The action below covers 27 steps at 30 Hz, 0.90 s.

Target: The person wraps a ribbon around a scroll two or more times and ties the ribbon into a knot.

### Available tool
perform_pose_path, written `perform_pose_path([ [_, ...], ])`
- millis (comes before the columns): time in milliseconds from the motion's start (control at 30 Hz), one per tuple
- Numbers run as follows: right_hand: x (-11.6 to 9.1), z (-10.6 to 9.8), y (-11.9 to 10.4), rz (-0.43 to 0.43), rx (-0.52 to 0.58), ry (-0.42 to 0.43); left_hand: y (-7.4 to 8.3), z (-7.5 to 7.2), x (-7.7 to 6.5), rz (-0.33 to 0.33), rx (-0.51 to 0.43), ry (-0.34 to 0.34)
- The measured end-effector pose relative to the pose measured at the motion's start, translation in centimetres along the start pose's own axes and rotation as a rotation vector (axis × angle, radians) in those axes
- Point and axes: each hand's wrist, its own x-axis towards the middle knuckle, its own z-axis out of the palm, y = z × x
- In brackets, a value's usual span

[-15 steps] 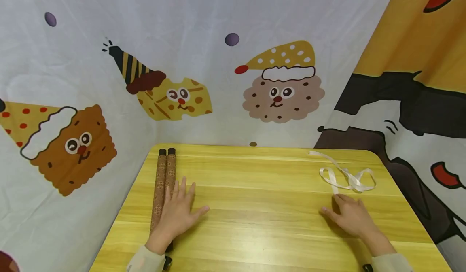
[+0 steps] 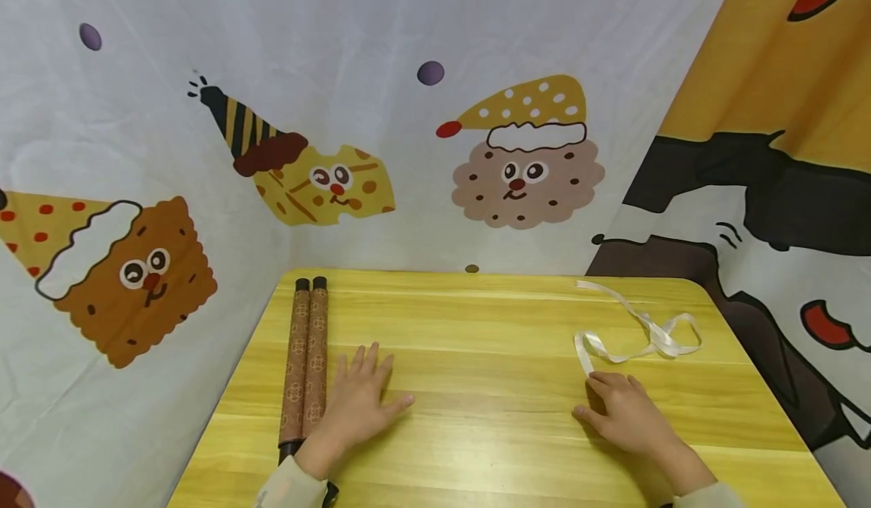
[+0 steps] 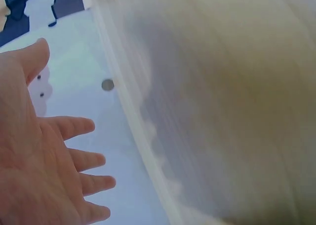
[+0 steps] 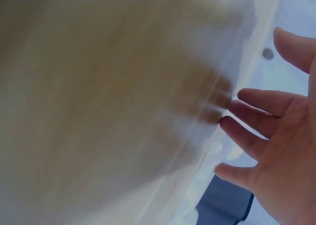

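Two brown patterned scrolls with black end knobs, the left scroll (image 2: 296, 372) and the right scroll (image 2: 317, 342), lie side by side along the table's left side. Just right of them is my left hand (image 2: 354, 410), palm down with spread fingers and nothing held; the left wrist view shows the fingers straight too. A white ribbon (image 2: 661, 336) lies in loose loops at the back right. Its near end meets the fingertips of my right hand (image 2: 629, 417), which touch it against the table. In the right wrist view the fingers are extended with the thumb apart, and the ribbon is not visible.
The yellow wood-grain table (image 2: 476, 387) has rounded back corners. Behind it and at both sides hangs a white cloth (image 2: 408, 243) printed with cartoon biscuits and cheese.
Both hands have shifted: the left a little right and away from the scrolls, the right to the left, pulling the ribbon's near end with it. The left scroll's lower end shows more now.
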Motion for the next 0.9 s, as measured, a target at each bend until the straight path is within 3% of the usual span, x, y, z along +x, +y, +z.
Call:
perform_pose_path([
  [200, -0.1, 0.6, -2.1, -0.05, 0.062, 0.011, 2.4, 0.8, 0.6, 0.104, -0.048, -0.018],
  [400, -0.1, 1.1, -3.7, -0.103, 0.069, 0.027, 5.4, 1.4, 1.3, 0.3, -0.111, -0.06],
  [533, -0.1, 1.4, -4.8, -0.134, 0.065, 0.024, 7.3, 1.9, 1.9, 0.395, -0.09, -0.082],
  [700, 0.0, 1.8, -6.2, -0.145, 0.102, -0.027, 9.3, 2.5, 2.6, 0.455, -0.059, -0.095],
  [900, 0.2, 2.8, -7.9, -0.201, 0.088, -0.061, 11.1, 3.0, 3.2, 0.482, -0.029, -0.138],
])
